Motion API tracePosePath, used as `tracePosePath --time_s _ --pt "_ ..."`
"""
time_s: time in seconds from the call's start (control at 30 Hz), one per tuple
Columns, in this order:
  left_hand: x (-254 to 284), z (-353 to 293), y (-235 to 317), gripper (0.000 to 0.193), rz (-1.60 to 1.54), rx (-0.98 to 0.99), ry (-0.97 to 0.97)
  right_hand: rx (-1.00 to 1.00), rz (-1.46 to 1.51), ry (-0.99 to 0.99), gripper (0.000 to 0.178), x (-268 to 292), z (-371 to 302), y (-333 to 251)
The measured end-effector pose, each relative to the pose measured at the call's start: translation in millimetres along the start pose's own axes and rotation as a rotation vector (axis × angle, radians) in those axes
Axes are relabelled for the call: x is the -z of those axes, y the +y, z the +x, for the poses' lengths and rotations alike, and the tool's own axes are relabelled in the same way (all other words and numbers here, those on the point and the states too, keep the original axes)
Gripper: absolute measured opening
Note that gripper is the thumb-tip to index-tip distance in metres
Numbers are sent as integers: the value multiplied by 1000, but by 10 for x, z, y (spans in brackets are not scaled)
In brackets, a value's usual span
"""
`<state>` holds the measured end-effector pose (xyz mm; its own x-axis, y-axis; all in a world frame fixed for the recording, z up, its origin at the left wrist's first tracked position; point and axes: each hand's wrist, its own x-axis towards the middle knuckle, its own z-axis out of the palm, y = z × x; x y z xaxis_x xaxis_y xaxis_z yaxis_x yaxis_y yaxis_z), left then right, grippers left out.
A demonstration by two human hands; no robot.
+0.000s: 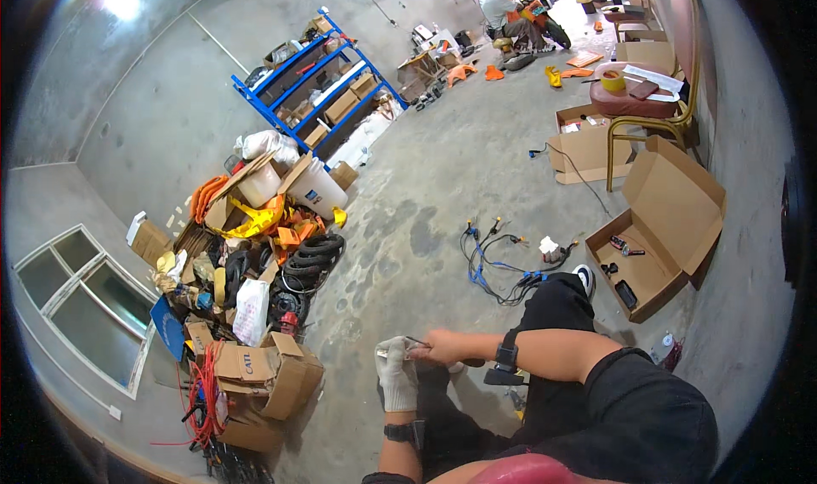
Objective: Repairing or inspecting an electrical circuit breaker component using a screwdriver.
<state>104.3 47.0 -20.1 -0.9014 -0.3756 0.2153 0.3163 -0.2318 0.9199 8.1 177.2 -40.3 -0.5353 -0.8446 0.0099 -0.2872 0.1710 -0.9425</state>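
My left hand (395, 373) wears a white knit glove, its fingers curled closed. Bare and closed too, my right hand (442, 346) comes in from the right and meets the gloved fingertips. Between the two shows a small dark bit that is too small to name. Each wrist carries a black strap. Both hands are over my bent knees, above the concrete floor. Beyond them on the floor lies a wiring harness (494, 267), black and blue with yellow-tipped connectors. To its right stands an open cardboard box (651, 259) with a few small dark parts inside.
On the left is a heap of cartons (268, 373), tyres (311, 263), red cable (207, 390) and orange and yellow panels. Behind it stands a blue shelf rack (319, 84). A chair (634, 101) holding tape is at right. Far back, another person (502, 12) sits beside a motorbike.
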Motion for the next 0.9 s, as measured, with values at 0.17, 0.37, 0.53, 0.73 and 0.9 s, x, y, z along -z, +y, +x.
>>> tracePosePath --time_s 0.17,0.37,0.53,0.73,0.9 --pt "-114 -4 119 20 81 3 -33 172 142 123 46 -69 -73 139" --pt "8 11 -98 23 42 -63 -77 161 -16 93 46 -1 -195 63" --pt "17 70 -285 27 -3 -87 -129 196 -122 207 51 26 -346 20" --pt "-136 182 -401 33 -112 27 -109 254 -197 267 51 142 -332 57" --pt "-411 325 -559 30 -347 131 -47 232 -228 349 48 297 -432 82"
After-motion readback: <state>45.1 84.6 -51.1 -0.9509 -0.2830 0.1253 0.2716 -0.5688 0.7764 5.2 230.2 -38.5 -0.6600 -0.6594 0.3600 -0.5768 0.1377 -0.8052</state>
